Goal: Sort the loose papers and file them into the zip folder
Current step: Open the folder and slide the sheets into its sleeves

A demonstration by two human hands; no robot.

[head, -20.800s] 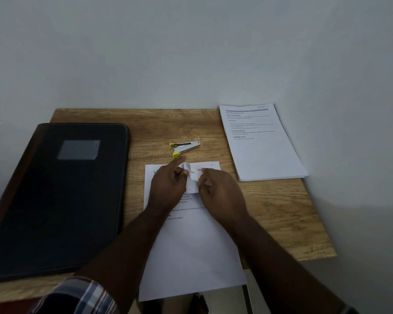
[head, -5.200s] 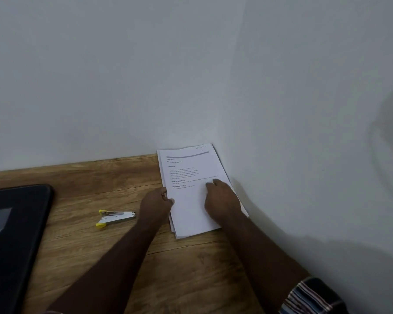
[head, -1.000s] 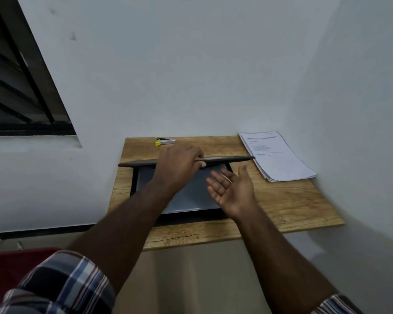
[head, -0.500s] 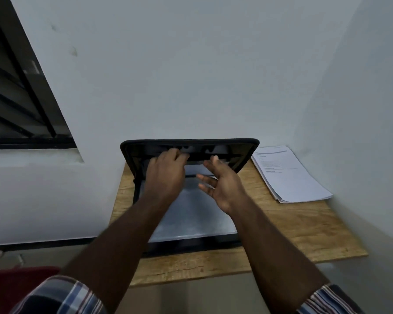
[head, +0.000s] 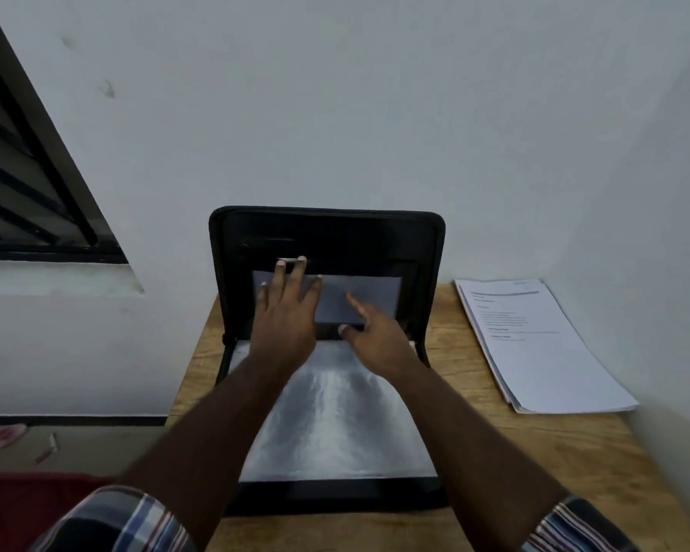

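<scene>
The black zip folder [head: 431,249] lies open on the wooden table [head: 534,452], its lid standing upright against the wall. A glossy grey sleeve [head: 335,424] covers its lower half. A white sheet [head: 375,296] sits in the lid's pocket. My left hand [head: 287,312] presses flat against the lid with straight fingers over the sheet's left part. My right hand [head: 375,336] reaches to the sheet's lower edge, fingers loosely spread, thumb near the hinge. A stack of printed papers [head: 534,352] lies on the table to the right of the folder.
White walls close in behind and on the right of the table. A dark barred window [head: 24,185] is at upper left. The table's left edge drops to the floor, where something red [head: 36,496] lies.
The folder lid has swung from half raised to fully upright against the wall. Both hands moved forward onto the lid's inside pocket and sheet.
</scene>
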